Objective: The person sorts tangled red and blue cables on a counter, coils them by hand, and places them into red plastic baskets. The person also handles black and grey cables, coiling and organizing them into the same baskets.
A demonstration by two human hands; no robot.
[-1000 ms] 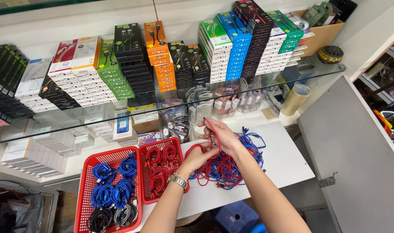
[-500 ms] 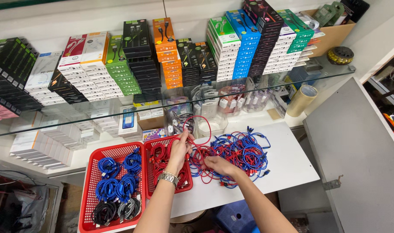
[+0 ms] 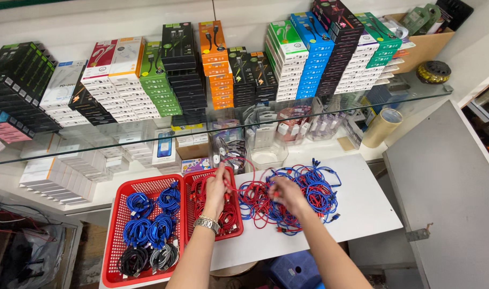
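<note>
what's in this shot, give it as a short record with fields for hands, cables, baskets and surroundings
left hand: left hand over the smaller red basket, pinching a red cable that loops up above it
right hand: right hand on the tangled pile of red and blue cables
baskets: larger red basket holds blue coiled cables, with dark and grey ones at its near end
surface: white table
surroundings: glass shelf stacked with coloured boxes; roll of tape at right
</note>
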